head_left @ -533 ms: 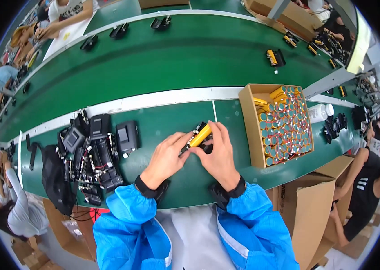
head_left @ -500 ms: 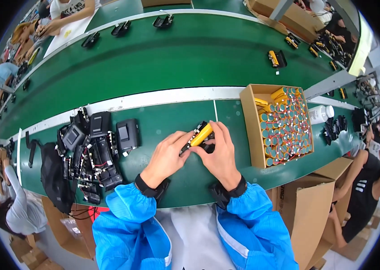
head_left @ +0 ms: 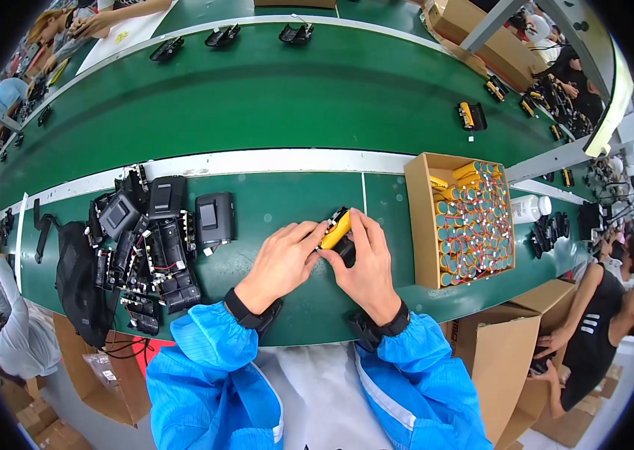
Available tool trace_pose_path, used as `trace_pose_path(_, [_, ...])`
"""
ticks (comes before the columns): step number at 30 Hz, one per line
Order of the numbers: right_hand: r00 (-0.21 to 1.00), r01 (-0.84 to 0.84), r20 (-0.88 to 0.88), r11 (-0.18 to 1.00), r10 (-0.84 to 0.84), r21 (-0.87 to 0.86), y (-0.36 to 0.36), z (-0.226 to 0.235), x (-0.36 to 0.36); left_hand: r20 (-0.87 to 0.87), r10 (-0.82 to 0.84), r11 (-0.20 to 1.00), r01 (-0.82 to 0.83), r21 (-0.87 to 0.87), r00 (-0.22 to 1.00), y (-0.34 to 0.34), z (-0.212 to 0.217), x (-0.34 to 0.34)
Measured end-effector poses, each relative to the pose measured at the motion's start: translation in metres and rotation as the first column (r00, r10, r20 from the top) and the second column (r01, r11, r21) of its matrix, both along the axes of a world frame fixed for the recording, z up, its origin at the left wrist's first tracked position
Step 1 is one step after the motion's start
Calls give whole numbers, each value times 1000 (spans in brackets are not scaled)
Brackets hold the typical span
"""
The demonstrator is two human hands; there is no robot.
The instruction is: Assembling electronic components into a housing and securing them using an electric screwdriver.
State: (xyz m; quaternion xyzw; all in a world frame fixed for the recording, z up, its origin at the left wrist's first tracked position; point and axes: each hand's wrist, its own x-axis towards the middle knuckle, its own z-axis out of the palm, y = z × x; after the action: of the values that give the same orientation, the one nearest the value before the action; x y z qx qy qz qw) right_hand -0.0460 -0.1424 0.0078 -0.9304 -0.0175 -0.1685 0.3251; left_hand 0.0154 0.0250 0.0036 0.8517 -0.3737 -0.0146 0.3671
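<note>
Over the green bench in front of me, both hands work on one small assembly. A yellow cylindrical battery (head_left: 336,230) lies along a black plastic housing (head_left: 346,253), tilted with its far end to the right. My left hand (head_left: 278,262) pinches the left side of the housing between thumb and fingers. On the other side, my right hand (head_left: 368,268) has its fingertips at the battery's far end and its thumb near the lower end. Fingers cover much of the housing, so how deep the battery sits cannot be seen.
To the right, a cardboard box (head_left: 423,232) holds many yellow batteries with thin wires. At left lie a pile of black housings (head_left: 171,259), a single black case (head_left: 216,217) and a black bag (head_left: 81,281). A white bottle (head_left: 531,209) stands beyond the box. Co-workers sit around.
The whole view has shifted slightly. Both hands keep their grip on the housing and battery, with only small finger movements around the battery.
</note>
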Motion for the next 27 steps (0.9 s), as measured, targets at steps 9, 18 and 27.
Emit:
trace_pose_path(9, [995,20,-101,997,-27,-76,9,5,0,36,9,1000,-9,17,999,2,6,2])
trace_pose_path(18, [997,-8,-76,999,11,34,-2,7,-1,-559,149,955,28,296,816,-36,24,47])
trace_pose_path(27, [971,-1,-222,930,-87,-368,-164,103,53,-191,77,968,-27,248,979,-30,3,14])
